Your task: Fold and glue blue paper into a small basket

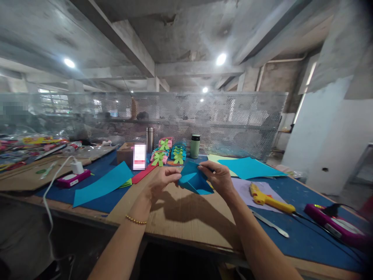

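Observation:
Between my two hands a folded piece of blue paper (198, 182) is held up over the cardboard sheet (175, 221), its folds forming an open pocket shape. My left hand (164, 179) pinches its left edge between thumb and fingers. At the upper right edge, my right hand (217, 177) grips the same paper, fingers closed on it. A yellow glue gun (269, 200) lies to the right of my right hand on a pale purple sheet (240, 190). Left of my left hand is a flat strip of blue paper (105, 184).
Small baskets with green bows (159, 157) stand at the back by a steel flask (149, 139) and a green tumbler (195, 146). A metal scraper (271, 223) and a purple power strip (335, 225) lie right. A perforated metal screen (241, 124) borders the far side.

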`<state>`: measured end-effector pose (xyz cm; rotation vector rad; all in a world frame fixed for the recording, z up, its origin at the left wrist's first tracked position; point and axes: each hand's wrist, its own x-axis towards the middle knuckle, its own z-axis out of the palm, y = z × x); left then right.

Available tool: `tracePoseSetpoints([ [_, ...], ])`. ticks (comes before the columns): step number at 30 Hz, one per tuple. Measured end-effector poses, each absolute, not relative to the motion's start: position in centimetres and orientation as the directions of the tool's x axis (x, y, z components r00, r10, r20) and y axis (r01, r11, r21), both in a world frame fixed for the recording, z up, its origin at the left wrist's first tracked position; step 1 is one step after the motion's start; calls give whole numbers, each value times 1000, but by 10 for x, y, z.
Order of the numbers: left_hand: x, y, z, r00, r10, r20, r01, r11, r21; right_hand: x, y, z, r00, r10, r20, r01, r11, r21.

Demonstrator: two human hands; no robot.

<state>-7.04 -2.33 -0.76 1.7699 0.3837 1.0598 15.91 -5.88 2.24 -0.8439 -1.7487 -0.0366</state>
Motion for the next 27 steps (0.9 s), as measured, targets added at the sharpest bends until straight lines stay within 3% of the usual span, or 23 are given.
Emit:
tracePoseSetpoints([
  [13, -70, -23, -7, 513, 672, 534, -243, -483, 841, 165, -65, 31, -115, 530, 840, 521, 752, -403],
  [22, -71, -26, -3, 512, 691, 511, -138, -520, 843, 165, -66, 33, -114, 510, 853, 507, 768, -391],
  [27, -71, -26, -5, 518, 651, 554, -302, -467, 831, 169, -67, 32, -40, 539, 841, 514, 733, -445],
])
